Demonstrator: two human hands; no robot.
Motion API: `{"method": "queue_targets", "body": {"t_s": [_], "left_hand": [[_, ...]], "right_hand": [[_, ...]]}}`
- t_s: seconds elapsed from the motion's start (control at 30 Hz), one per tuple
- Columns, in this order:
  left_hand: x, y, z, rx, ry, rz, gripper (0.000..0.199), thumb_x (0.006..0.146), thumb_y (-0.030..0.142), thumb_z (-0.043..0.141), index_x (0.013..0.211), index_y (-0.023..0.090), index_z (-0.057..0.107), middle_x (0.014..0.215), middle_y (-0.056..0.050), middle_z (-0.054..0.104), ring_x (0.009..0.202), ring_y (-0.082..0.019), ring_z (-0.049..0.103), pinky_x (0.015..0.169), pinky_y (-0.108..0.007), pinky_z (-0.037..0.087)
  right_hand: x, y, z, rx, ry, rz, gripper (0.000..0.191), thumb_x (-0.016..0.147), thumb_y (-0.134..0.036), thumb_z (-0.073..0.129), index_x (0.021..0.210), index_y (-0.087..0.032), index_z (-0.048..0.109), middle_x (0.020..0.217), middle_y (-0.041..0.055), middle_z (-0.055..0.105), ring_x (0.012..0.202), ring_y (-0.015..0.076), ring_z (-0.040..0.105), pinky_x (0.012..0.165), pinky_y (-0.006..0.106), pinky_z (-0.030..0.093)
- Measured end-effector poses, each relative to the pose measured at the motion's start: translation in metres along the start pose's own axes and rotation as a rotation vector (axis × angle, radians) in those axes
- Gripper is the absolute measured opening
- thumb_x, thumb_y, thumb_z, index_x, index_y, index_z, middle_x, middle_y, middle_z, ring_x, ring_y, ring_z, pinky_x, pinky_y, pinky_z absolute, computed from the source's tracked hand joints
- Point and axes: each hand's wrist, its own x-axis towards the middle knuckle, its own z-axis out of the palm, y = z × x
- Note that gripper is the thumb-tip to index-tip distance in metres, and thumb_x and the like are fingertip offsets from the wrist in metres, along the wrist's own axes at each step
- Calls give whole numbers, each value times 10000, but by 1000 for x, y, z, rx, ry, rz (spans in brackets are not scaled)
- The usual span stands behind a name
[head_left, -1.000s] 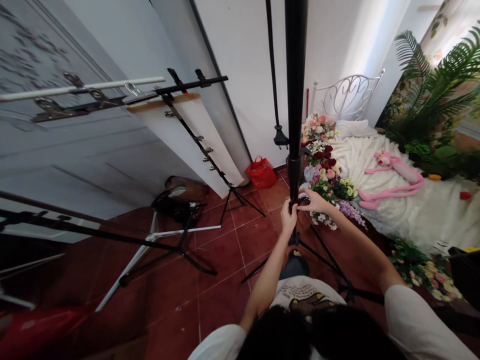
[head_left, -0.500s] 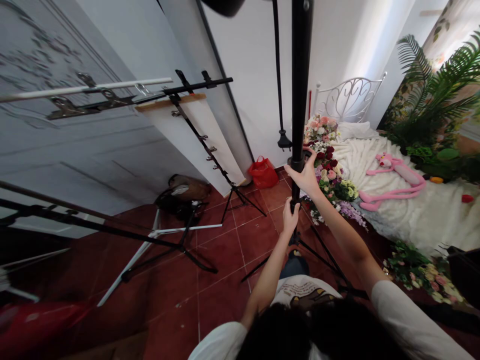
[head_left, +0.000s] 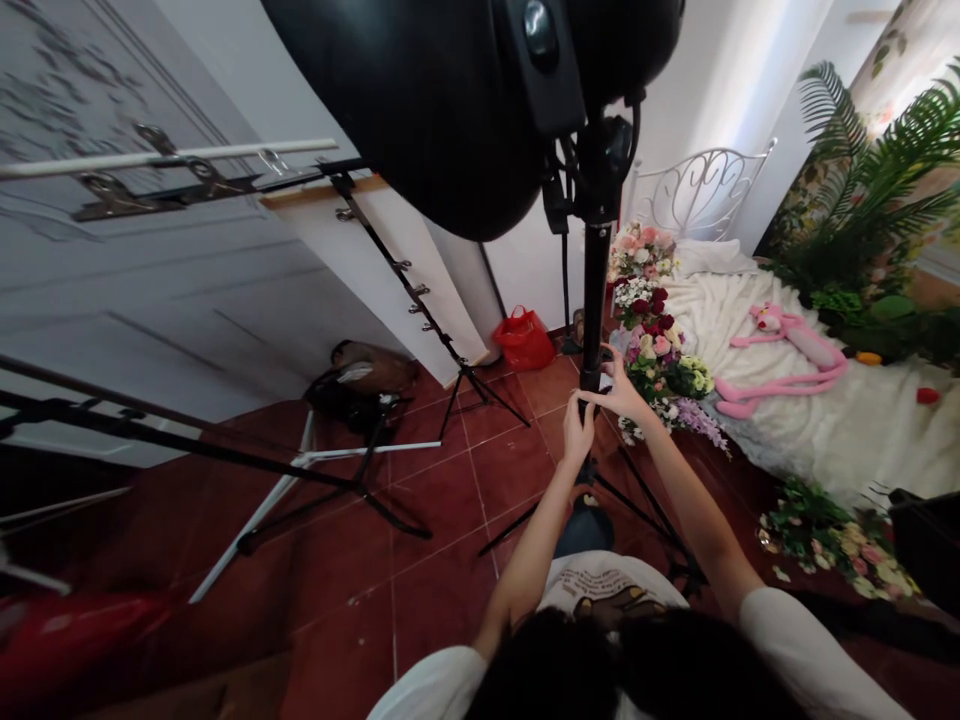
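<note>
A black light stand (head_left: 595,300) rises in front of me, with a large black lamp head (head_left: 450,110) on top and a cable hanging beside the pole. My left hand (head_left: 577,430) is wrapped round the pole below its collar. Just above it, my right hand (head_left: 619,390) grips the pole at the collar, with thumb and fingers on either side. The two hands touch or nearly touch. The stand's legs spread on the floor below.
A bed (head_left: 885,430) with a pink plush toy (head_left: 814,345) and flowers (head_left: 656,330) lies at the right. To the left are a clip-hung backdrop stand (head_left: 405,270), a red bag (head_left: 523,340), a white-legged stand (head_left: 255,530) and a dark bag (head_left: 349,400).
The upper pole and lamp head have come down into view. My right hand has moved down with the collar, close to my left hand, which stays on the lower pole.
</note>
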Motion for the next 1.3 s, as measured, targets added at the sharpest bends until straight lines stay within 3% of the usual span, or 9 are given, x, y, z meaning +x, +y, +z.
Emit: {"method": "queue_targets", "body": {"t_s": [0.13, 0.33, 0.5, 0.7, 0.83, 0.97, 1.1, 1.2, 1.3], "left_hand": [[1, 3, -1, 22, -10, 9, 424, 927, 473, 398, 1242, 204, 490, 1238, -109, 594, 1182, -210, 547, 1035, -379, 407], [0, 6, 0, 21, 9, 8, 424, 931, 462, 388, 1238, 191, 501, 1218, -118, 603, 1158, -215, 557, 1019, -383, 418], [1, 13, -5, -22, -16, 21, 425, 923, 475, 406, 1239, 212, 513, 1182, -99, 617, 1136, -208, 568, 1017, -373, 421], [0, 10, -1, -15, -5, 5, 462, 926, 487, 395, 1274, 200, 493, 1238, -112, 590, 1180, -213, 542, 1040, -381, 402], [-1, 7, 3, 0, 43, -13, 490, 923, 501, 396, 1284, 185, 495, 1274, -126, 569, 1207, -218, 525, 1056, -384, 387], [-18, 4, 1, 33, 81, 8, 489, 936, 472, 383, 1333, 196, 451, 1337, -127, 525, 1258, -207, 484, 1086, -380, 353], [-69, -19, 10, 120, 125, -131, 494, 931, 467, 383, 1299, 147, 462, 1294, -176, 532, 1212, -223, 514, 1058, -401, 372], [-118, -42, 35, 118, -27, -259, 474, 915, 469, 408, 1212, 112, 503, 1191, -195, 581, 1064, -227, 599, 980, -410, 433], [-156, -47, 71, 66, -304, -268, 390, 907, 461, 427, 1083, 141, 563, 1083, -152, 635, 1006, -217, 622, 935, -394, 458]], "right_hand": [[-18, 35, -31, -3, -38, 116, 508, 783, -506, 634, 1188, -233, 494, 1204, 103, 580, 1158, 213, 542, 1014, 393, 417], [-21, 69, -15, 49, 134, 176, 364, 814, -523, 559, 961, -192, 518, 907, 33, 628, 866, 135, 615, 819, 293, 503], [-11, 71, -6, 26, 231, 344, 374, 777, -493, 613, 946, -185, 482, 605, -64, 549, 484, 89, 494, 509, 209, 431], [17, 60, -12, -286, 269, 642, 184, 680, -237, 719, 753, -138, 581, 491, -45, 522, 552, 135, 568, 588, 232, 433], [15, 52, -7, -317, 337, 598, 163, 687, -200, 697, 795, -141, 591, 517, -48, 552, 545, 124, 570, 579, 221, 437], [-27, 50, 2, 24, 382, 467, 303, 814, -421, 601, 957, -164, 526, 495, -59, 559, 410, 95, 507, 447, 194, 403], [-101, 62, 3, 237, 357, 568, 386, 823, -555, 546, 888, -175, 519, 474, -37, 584, 383, 93, 518, 413, 177, 409], [-172, 75, -1, 338, 497, 693, 388, 805, -549, 584, 860, -167, 547, 492, -15, 609, 401, 97, 545, 411, 172, 416], [-246, 81, -7, 514, 726, 785, 357, 814, -530, 588, 830, -174, 573, 531, 7, 629, 421, 106, 563, 425, 190, 435]]}}
